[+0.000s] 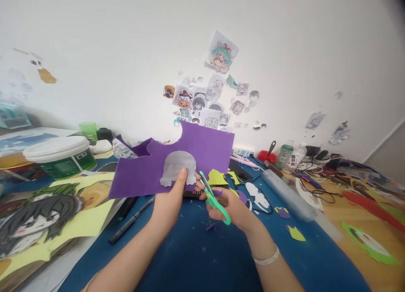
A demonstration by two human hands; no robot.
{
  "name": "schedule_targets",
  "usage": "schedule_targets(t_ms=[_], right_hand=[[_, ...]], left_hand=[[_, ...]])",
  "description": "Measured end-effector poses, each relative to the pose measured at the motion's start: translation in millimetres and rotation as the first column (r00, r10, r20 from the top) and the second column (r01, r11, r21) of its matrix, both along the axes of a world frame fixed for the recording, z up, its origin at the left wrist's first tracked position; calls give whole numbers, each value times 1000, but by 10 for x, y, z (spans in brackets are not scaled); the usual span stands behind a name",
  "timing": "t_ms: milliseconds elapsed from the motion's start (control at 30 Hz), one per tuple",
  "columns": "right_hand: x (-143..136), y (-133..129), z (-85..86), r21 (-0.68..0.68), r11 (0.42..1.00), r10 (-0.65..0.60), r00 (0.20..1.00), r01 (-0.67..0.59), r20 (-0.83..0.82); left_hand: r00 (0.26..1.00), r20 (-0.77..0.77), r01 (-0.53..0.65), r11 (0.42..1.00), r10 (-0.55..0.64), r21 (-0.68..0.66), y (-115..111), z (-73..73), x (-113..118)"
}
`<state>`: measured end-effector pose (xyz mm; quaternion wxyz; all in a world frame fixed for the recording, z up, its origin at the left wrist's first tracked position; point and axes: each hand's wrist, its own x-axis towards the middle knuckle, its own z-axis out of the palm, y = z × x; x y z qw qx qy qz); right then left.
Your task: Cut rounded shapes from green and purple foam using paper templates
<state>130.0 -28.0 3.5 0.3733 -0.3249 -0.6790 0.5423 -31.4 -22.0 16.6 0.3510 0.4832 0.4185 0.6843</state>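
Observation:
My left hand [172, 199] grips a purple felt-like sheet [209, 151], its thumb pressing a grey paper cutout [180, 165] flat against it. The cutout has a rounded top and a wavy lower edge. Curved pieces are missing from the sheet's upper edge, and its left part folds up. Green-handled scissors [217, 202] are in my right hand [232, 207], the blades pointing up and left near the sheet's lower edge, beside my left fingertips. Whether the blades touch the sheet I cannot tell. Small purple scraps [215, 231] lie on the blue mat below.
A white-lidded green tub [60, 157] and a drawing on yellow sheets [95, 216] are at left. A black pen [131, 220] lies on the blue mat [190, 258]. Rightward are a clear plastic roll [287, 195], bottles [284, 155] and yellow-purple scraps [295, 233]. Paper drawings [221, 52] hang on the wall.

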Motion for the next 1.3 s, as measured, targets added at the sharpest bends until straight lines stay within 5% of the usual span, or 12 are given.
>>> schedule_targets(t_ms=[100, 300, 367, 533, 733, 900, 1300], right_hand=[[179, 16, 44, -27, 988, 154, 985, -152, 72], [393, 1, 116, 3, 947, 317, 937, -321, 148], [353, 6, 104, 24, 961, 271, 958, -275, 98], [160, 33, 57, -30, 995, 99, 995, -100, -6], [55, 20, 51, -9, 1000, 19, 991, -20, -134], [-84, -15, 51, -7, 997, -74, 981, 74, -179], [-215, 34, -57, 96, 954, -259, 944, 283, -205]], left_hand=[[993, -33, 116, 993, -116, 2, 4, 4, -14], [1000, -8, 20, 999, -20, -27, 49, -43, -40], [999, 3, 39, 999, -39, -27, 61, -62, -33], [978, -9, -209, 974, 209, -93, 41, -113, 33], [991, -129, -58, 995, 47, -82, -1, -145, 120], [978, -143, -170, 976, 150, -139, -42, -126, 175], [996, -71, -64, 966, 48, -251, -119, -75, 220]])
